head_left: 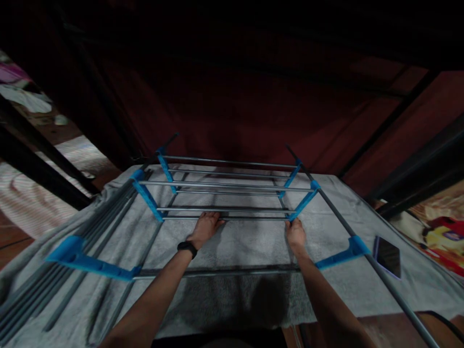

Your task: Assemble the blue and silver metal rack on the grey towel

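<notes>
A metal rack (224, 186) of grey rods and blue plastic connectors lies on a grey towel (235, 246). My left hand (206, 227), with a black watch on the wrist, rests on the nearest cross rod (253, 217) near its middle, fingers curled over it. My right hand (295, 232) grips the same rod at its right end, just below a blue connector (302, 203). Both forearms reach over a lower rod (217, 272) that joins two more blue connectors.
A dark phone (387, 256) lies on the towel at the right, beside a long side rod (380, 270). A bundle of loose grey rods (54, 275) lies at the left. Dark red fabric and black frame bars rise behind. Clothes lie on the floor at far left.
</notes>
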The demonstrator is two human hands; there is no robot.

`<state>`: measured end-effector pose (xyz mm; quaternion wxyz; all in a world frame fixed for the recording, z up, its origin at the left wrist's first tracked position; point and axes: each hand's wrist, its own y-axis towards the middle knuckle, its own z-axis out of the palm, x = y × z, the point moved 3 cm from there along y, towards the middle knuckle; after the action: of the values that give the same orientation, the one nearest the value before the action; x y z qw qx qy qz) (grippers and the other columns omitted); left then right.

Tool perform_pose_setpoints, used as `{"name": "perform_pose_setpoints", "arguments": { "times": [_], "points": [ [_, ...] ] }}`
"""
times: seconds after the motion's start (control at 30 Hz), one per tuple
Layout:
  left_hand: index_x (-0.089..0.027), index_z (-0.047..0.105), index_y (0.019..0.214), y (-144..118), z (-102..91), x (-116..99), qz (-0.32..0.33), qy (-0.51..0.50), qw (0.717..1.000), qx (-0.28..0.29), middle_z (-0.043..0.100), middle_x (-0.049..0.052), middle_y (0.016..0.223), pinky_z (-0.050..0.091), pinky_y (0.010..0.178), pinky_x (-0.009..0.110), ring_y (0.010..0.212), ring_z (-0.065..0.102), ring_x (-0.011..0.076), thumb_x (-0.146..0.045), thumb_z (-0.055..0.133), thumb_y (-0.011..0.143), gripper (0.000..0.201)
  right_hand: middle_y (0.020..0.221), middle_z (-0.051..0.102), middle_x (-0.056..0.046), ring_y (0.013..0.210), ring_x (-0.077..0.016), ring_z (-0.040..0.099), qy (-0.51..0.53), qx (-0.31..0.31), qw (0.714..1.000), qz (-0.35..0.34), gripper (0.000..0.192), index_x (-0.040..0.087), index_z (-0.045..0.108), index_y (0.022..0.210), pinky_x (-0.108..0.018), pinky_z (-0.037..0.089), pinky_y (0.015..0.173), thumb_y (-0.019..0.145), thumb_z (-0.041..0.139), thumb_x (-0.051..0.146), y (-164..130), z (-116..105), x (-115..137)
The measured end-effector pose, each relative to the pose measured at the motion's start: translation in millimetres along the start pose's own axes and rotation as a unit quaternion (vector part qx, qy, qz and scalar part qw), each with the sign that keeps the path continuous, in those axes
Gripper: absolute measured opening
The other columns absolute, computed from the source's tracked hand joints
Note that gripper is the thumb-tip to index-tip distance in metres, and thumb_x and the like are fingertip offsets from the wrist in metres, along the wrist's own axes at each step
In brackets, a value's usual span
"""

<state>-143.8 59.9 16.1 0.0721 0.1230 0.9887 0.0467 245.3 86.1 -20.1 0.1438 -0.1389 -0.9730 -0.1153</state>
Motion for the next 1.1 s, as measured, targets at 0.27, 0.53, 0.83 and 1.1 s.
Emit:
{"name": "perform_pose_setpoints", "arguments": {
  "times": [0.27, 0.53, 0.83, 1.1],
  "points": [
    [-0.017, 0.067, 0.105, -1.0, -1.3, 3.0, -0.018, 0.002, 1.000, 0.026, 0.073, 0.012, 0.105, 0.045, 0.092, 0.037, 0.100, 0.067, 0.0241, -0.039, 0.043, 0.101, 0.033, 0.115, 0.065, -0.019, 0.101, -0.0280, 0.067, -0.021, 0.036, 0.999, 0.026, 0.041, 0.010, 0.057, 0.124, -0.035, 0.048, 0.083, 0.100, 0.037, 0.037, 0.9, 9.7, -5.6],
    [-0.017, 0.067, 0.106, -2.3, 0.6, 1.4, -0.017, -0.011, 0.999, 0.030, 0.072, 0.013, 0.107, 0.044, 0.095, 0.039, 0.102, 0.066, 0.0249, -0.038, 0.042, 0.101, 0.033, 0.112, 0.065, -0.019, 0.100, -0.0278, 0.067, -0.039, 0.031, 0.998, 0.029, 0.041, 0.010, 0.056, 0.122, -0.035, 0.048, 0.080, 0.100, 0.038, 0.039, 3.0, 17.4, -11.0],
    [-0.016, 0.064, 0.116, -7.4, -12.9, -9.1, -0.029, -0.021, 0.999, 0.006, 0.068, 0.013, 0.119, 0.040, 0.102, 0.044, 0.117, 0.058, 0.0282, -0.032, 0.046, 0.099, 0.030, 0.108, 0.065, -0.020, 0.095, -0.0282, 0.069, -0.067, 0.005, 0.998, 0.013, 0.040, 0.008, 0.055, 0.119, -0.035, 0.050, 0.078, 0.101, 0.036, 0.039, 2.0, 22.6, -11.0],
    [-0.021, 0.069, 0.104, -29.6, -89.6, -77.0, 0.125, -0.040, 0.991, 0.029, 0.072, 0.009, 0.104, 0.048, 0.083, 0.037, 0.096, 0.067, 0.0251, -0.030, 0.042, 0.101, 0.028, 0.108, 0.065, -0.020, 0.097, -0.0290, 0.069, -0.066, 0.011, 0.998, 0.018, 0.040, 0.008, 0.055, 0.118, -0.035, 0.049, 0.080, 0.100, 0.037, 0.039, 1.9, 21.6, -10.3]
  ]
}}
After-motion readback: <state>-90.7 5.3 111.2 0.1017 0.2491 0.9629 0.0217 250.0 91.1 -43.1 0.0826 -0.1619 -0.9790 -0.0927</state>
